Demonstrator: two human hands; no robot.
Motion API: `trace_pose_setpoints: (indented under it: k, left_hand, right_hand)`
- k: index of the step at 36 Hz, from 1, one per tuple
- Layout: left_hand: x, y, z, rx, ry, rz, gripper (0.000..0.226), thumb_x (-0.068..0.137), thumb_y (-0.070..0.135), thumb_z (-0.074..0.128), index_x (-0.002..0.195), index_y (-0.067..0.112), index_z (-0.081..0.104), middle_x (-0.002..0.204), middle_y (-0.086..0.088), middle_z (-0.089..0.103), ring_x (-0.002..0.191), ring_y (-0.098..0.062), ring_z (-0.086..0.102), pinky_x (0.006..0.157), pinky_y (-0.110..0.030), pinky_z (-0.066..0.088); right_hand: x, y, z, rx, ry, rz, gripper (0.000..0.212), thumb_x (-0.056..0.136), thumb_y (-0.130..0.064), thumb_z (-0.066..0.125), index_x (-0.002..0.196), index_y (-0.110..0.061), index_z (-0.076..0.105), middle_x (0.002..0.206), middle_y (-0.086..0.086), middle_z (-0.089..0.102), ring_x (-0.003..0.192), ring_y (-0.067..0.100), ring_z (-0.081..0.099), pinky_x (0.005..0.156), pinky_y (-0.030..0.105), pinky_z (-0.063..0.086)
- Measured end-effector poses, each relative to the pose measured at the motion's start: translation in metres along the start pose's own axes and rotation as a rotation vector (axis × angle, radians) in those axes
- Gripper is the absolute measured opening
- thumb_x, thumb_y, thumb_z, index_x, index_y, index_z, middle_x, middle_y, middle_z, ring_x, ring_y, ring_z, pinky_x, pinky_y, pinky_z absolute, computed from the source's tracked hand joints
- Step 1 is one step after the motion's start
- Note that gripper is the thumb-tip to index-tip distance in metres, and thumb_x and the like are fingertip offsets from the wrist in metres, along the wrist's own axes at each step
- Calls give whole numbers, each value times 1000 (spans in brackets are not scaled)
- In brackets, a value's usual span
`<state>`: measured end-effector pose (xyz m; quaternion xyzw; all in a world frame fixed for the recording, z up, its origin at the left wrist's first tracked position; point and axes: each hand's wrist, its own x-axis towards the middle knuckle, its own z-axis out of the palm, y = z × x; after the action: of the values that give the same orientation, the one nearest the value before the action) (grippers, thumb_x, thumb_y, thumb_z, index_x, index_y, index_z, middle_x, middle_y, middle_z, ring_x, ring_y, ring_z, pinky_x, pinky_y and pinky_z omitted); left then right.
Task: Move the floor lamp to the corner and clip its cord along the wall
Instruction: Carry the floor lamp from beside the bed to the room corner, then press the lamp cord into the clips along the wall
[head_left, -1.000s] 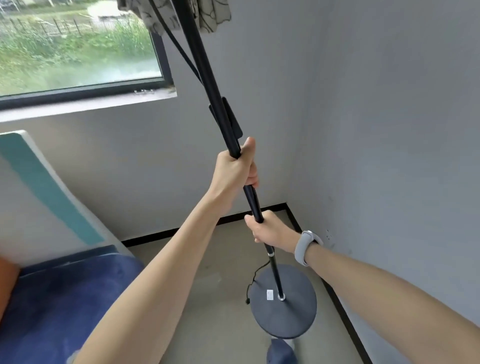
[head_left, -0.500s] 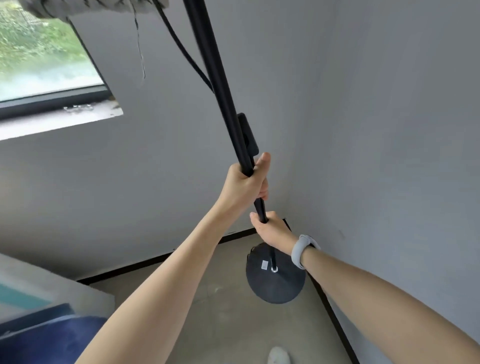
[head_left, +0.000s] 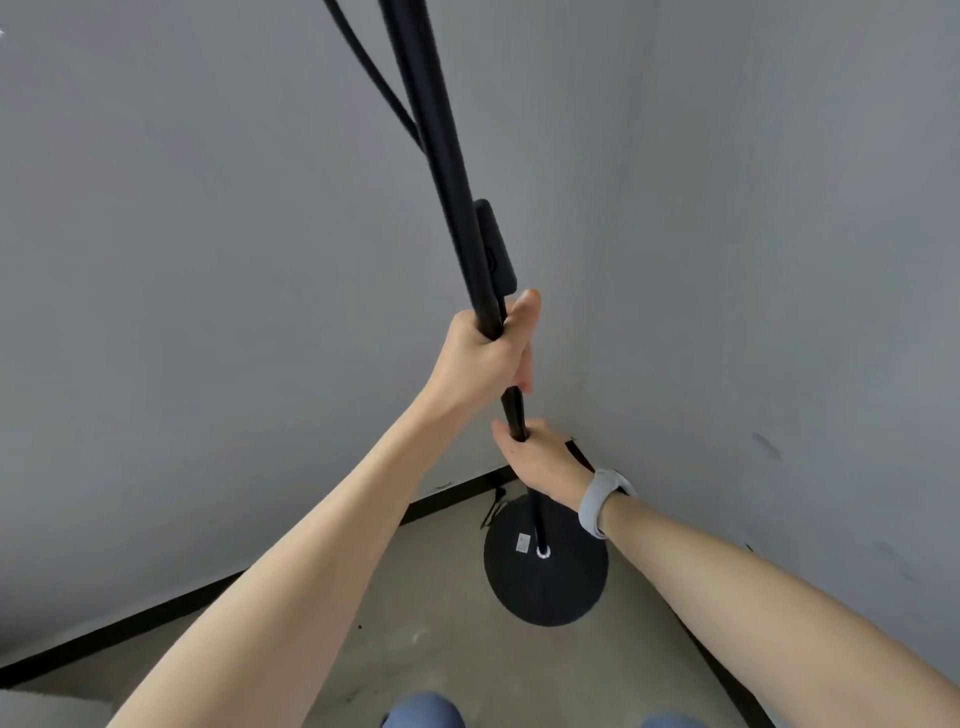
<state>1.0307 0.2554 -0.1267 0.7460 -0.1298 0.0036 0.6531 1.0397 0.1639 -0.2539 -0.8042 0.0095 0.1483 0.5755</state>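
Observation:
A black floor lamp rises through the middle of the view, its thin pole (head_left: 447, 171) running up out of frame. Its round black base (head_left: 545, 577) is down by the floor in the room corner, close to both walls. A black switch box (head_left: 496, 247) is fixed to the pole just above my left hand (head_left: 488, 353), which is closed around the pole. My right hand (head_left: 543, 460), with a grey wristband, grips the pole just below. A black cord (head_left: 374, 78) hangs beside the upper pole, and a short piece of cord (head_left: 493, 501) shows behind the base.
Two grey walls meet in the corner (head_left: 597, 364), with a black skirting strip (head_left: 452, 499) along the floor. The concrete floor (head_left: 415, 623) spreads toward me. My knees in blue trousers (head_left: 423, 712) show at the bottom edge.
The lamp has moved deeper into the corner with both hands still on the pole. My view has swung right, so the window, the curtain and the blue sofa have left the frame.

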Motion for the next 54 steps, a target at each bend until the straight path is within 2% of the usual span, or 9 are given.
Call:
trace_pose_setpoints:
  k: [10, 15, 21, 30, 36, 40, 46, 51, 54]
  left_hand:
    - [3, -126, 31, 41, -40, 95, 55, 96, 32, 45, 46, 19, 28, 30, 10, 34, 31, -10, 37, 55, -32, 42]
    - [2, -167, 40, 66, -57, 100, 52, 95, 34, 46, 48, 18, 28, 30, 11, 34, 31, -10, 38, 57, -34, 45]
    - [-1, -197, 50, 38, -102, 107, 48, 95, 34, 48, 52, 19, 29, 33, 12, 32, 33, -10, 33, 47, -25, 48]
    - [2, -221, 77, -24, -152, 93, 47, 94, 36, 49, 53, 21, 30, 33, 14, 30, 33, -7, 32, 44, -20, 47]
    - [5, -220, 92, 26, -255, 115, 38, 94, 38, 49, 63, 19, 39, 49, 7, 41, 45, -9, 44, 63, -24, 54]
    - [11, -219, 88, -11, -349, 119, 22, 96, 28, 47, 82, 11, 50, 71, 0, 54, 65, -15, 59, 81, -36, 55]
    - [24, -222, 80, -107, -356, 116, 11, 92, 16, 54, 95, 10, 63, 85, -4, 68, 83, -19, 70, 82, -31, 58]
    - [27, -226, 82, -168, -239, 98, 6, 87, 12, 62, 88, 10, 67, 83, -8, 71, 80, -21, 72, 77, -29, 59]
    - [28, -223, 82, -143, -222, 95, 4, 84, 10, 65, 84, 11, 70, 81, -6, 72, 78, -18, 72, 73, -25, 59]
  right_hand:
    - [58, 124, 38, 92, 43, -59, 44, 92, -33, 47, 52, -19, 33, 47, -4, 33, 48, 13, 39, 45, 17, 37]
    - [68, 160, 55, 178, 20, -73, 43, 92, -28, 46, 51, -19, 33, 37, -11, 33, 35, 5, 34, 69, 32, 38]
    - [68, 191, 62, 185, 0, -66, 42, 93, -26, 45, 53, -19, 37, 32, -11, 37, 32, 2, 39, 63, 20, 45]
    - [59, 224, 50, 177, 38, -28, 39, 90, -22, 46, 54, -16, 34, 34, -9, 35, 38, 8, 36, 59, 20, 43]
    - [55, 232, 23, 105, 30, -22, 44, 89, -11, 43, 47, -16, 30, 34, -6, 33, 42, 16, 30, 58, 24, 44]
    - [60, 235, 3, 215, -31, 31, 45, 89, -1, 39, 49, -18, 26, 29, -9, 29, 33, 11, 24, 50, 26, 25]
    - [65, 235, -24, 133, -81, 12, 41, 95, -8, 38, 54, -14, 39, 30, -8, 38, 31, 4, 34, 43, 19, 31]
    - [58, 222, -42, -132, -73, -137, 43, 92, -29, 49, 55, -8, 52, 53, 2, 54, 56, 10, 56, 83, 21, 47]
    - [55, 211, -52, -130, 6, -225, 30, 90, -27, 54, 64, -13, 58, 63, 1, 62, 67, 10, 62, 82, 23, 46]
